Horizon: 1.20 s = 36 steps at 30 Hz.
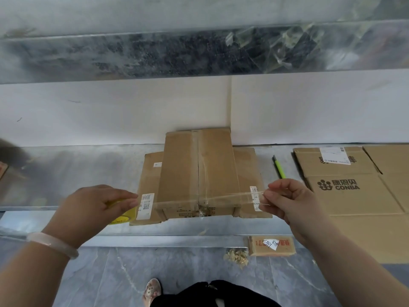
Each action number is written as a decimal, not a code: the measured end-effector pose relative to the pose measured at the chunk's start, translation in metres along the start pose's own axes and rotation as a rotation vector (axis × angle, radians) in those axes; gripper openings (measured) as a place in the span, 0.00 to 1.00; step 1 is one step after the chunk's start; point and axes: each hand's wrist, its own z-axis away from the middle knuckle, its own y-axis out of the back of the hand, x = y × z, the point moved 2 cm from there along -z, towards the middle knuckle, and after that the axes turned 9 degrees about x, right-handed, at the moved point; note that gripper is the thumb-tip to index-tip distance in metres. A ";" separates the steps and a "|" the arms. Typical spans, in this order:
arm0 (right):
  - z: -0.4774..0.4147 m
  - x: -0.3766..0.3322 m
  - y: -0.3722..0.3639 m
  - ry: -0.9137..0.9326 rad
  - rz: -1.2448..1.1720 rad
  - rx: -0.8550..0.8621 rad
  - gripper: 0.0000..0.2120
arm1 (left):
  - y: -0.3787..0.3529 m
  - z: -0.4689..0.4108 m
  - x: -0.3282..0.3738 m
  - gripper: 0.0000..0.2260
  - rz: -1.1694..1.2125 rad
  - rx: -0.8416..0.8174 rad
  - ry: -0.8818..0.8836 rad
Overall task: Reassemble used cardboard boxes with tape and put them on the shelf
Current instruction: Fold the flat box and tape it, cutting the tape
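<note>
Head view of taping at the table (77, 169). A brown cardboard box (199, 173) lies on the table at centre, its far end against a white back panel (110, 111). Its two upper flaps are closed and meet along a central seam covered by a lengthwise band of clear tape. Two side flaps lie spread flat to the left and right, each bearing a white printed label.

The left hand (95, 207) grips a yellow tape roll (120, 212) at the box's near left corner, fingers (128, 199) curled over the roll. The right hand (290, 200) is raised at the near right corner, its thumb and fingers (272, 196) pinching the free end of a clear tape strip (221, 199). The strip runs taut between the two hands, crossing the near end of the box at right angles to the seam. Whether the strip touches the cardboard cannot be told. A pale bracelet (53, 243) circles the left wrist.

Right of the box, apart from it, a green utility knife (279, 168) lies on the table. Further right is a flattened carton (354, 191) printed "CONBA". On the grey tiled floor (110, 280) below the table edge lie a small cardboard piece (272, 245) with a handwritten label and, just beside it, a heap of pale scraps (236, 257). One shoe (152, 289) shows at the bottom edge.
</note>
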 end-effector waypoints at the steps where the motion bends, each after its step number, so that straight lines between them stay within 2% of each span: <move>1: 0.000 0.004 0.000 0.004 0.007 0.012 0.06 | -0.002 0.002 -0.001 0.15 -0.002 0.002 0.003; 5: 0.004 0.007 0.000 0.037 0.055 0.006 0.05 | -0.005 0.006 -0.003 0.06 -0.013 -0.015 0.018; 10: 0.008 -0.003 0.001 0.133 0.157 -0.055 0.07 | -0.004 0.006 -0.001 0.07 -0.031 -0.019 0.007; 12: 0.008 -0.005 0.002 0.110 0.092 -0.053 0.06 | -0.006 0.006 0.000 0.06 -0.032 -0.016 0.003; 17: 0.007 -0.004 -0.003 -0.119 -0.280 -0.001 0.06 | -0.012 0.006 -0.001 0.07 -0.020 -0.018 0.012; 21: 0.007 0.000 -0.006 -0.131 -0.311 0.033 0.07 | -0.016 0.005 0.001 0.04 -0.039 -0.010 0.020; 29: 0.005 0.022 -0.016 -0.079 -0.178 0.152 0.07 | -0.022 0.000 -0.006 0.17 -0.105 -0.044 0.030; 33: 0.005 0.028 -0.018 -0.041 -0.145 0.194 0.08 | -0.026 0.001 -0.010 0.18 -0.120 -0.051 0.064; 36: 0.003 0.033 -0.019 -0.038 -0.134 0.215 0.08 | -0.031 0.002 -0.014 0.26 -0.139 -0.072 0.084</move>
